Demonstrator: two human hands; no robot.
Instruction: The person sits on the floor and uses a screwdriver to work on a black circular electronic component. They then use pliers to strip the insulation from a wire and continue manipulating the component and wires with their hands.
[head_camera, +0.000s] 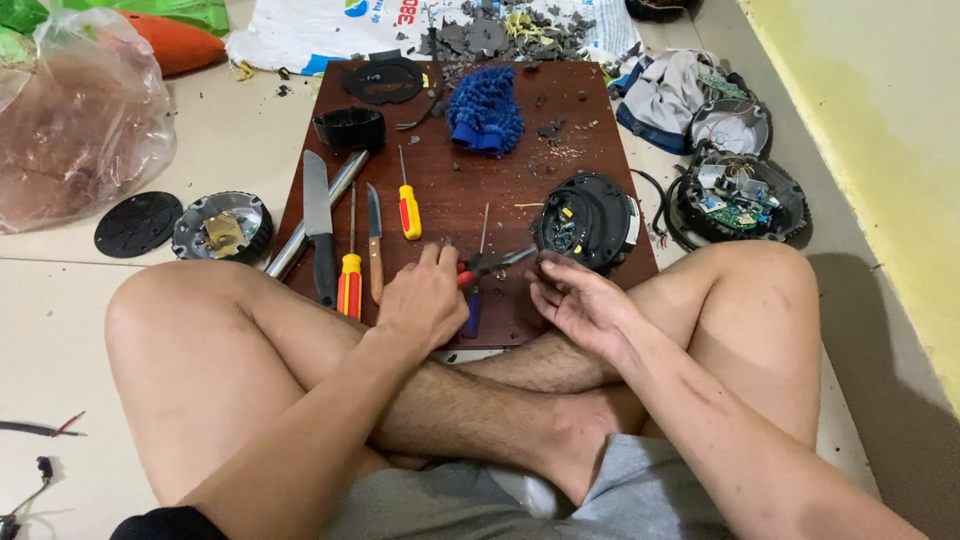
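My left hand (424, 300) grips the red handles of a pair of pliers (492, 265) whose jaws point right over the dark wooden board (560, 120). Just right of the jaws, my right hand (580, 300) rests palm up with fingers curled; whether it pinches something small I cannot tell. Behind the right hand lies an opened round black device (586, 220) with its circuit board showing. A blue-handled tool (472, 310) lies under my left hand.
On the board's left lie a knife (318, 215), a metal rod (315, 215), screwdrivers with red-and-yellow handles (409, 205) (349, 278), a wooden-handled tool (374, 245), a black ring (350, 128) and a blue mitt (485, 108). More opened round devices (740, 195) (222, 226) sit on the floor.
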